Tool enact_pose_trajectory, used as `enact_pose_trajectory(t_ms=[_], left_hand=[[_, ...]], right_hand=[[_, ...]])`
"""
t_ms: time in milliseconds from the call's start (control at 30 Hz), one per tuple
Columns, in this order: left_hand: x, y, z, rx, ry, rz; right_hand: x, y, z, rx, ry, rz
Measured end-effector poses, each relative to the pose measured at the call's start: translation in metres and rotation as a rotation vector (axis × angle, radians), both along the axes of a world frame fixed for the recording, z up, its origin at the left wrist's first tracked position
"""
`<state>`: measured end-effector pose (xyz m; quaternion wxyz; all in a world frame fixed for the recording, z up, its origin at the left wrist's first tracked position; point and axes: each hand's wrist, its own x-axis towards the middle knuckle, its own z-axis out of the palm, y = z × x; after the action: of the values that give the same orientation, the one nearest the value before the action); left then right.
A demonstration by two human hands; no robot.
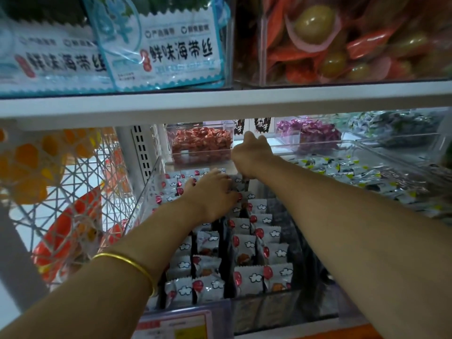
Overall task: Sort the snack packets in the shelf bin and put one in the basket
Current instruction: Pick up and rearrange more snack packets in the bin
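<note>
A clear shelf bin (269, 307) holds rows of white snack packets (247, 277) printed with clouds and red balloons. My left hand (214, 192), a gold bangle on its wrist, lies flat on the packets near the back of the bin with its fingers spread. My right hand (252, 155) reaches further back. Its fingers curl down over the rear end of a packet row, and what lies under them is mostly hidden. A white wire basket (73, 192) hangs at the left with orange and red packets inside.
A shelf board (220, 104) runs just above the hands, carrying bins of seaweed packs (166, 50) and red-wrapped eggs (342, 40). Behind stand clear bins of red sweets (200, 143) and purple sweets (310, 133). A bin of grey-green packets (354, 172) sits to the right.
</note>
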<state>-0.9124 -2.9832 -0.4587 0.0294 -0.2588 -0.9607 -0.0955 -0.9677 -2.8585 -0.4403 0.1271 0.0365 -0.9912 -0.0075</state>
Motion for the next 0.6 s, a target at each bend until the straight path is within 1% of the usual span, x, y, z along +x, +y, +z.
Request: enact_pose_trajectory(t_ms=[33, 100, 200, 300, 367, 433, 500, 533, 600], left_hand=[[0.002, -0.001, 0.002, -0.003, 0.0, -0.006], [0.008, -0.002, 0.006, 0.017, -0.02, -0.001], [0.025, -0.006, 0.011, 0.132, -0.036, 0.035], [0.05, -0.013, 0.012, 0.345, -0.031, 0.03], [0.07, -0.016, 0.009, 0.485, 0.002, 0.048], [0.088, -0.018, 0.006, 0.665, 0.015, 0.113], [0.107, -0.02, 0.005, 0.868, 0.014, 0.137], [0.115, -0.021, 0.007, 0.923, 0.004, 0.126], [0.128, -0.022, 0.011, 1.007, -0.096, 0.062]], right_hand=[[-0.001, 0.0, 0.001, 0.074, 0.027, -0.026], [0.007, 0.002, 0.01, 0.058, 0.097, -0.018], [0.026, 0.01, 0.025, -0.113, 0.254, -0.009], [0.064, 0.02, 0.033, -0.299, 0.399, -0.02], [0.095, 0.029, 0.032, -0.511, 0.473, 0.026], [0.13, 0.034, 0.028, -0.811, 0.473, 0.06], [0.163, 0.038, 0.018, -1.101, 0.419, 0.065], [0.179, 0.039, 0.013, -1.224, 0.365, 0.066], [0.203, 0.04, 0.003, -1.421, 0.274, 0.063]])
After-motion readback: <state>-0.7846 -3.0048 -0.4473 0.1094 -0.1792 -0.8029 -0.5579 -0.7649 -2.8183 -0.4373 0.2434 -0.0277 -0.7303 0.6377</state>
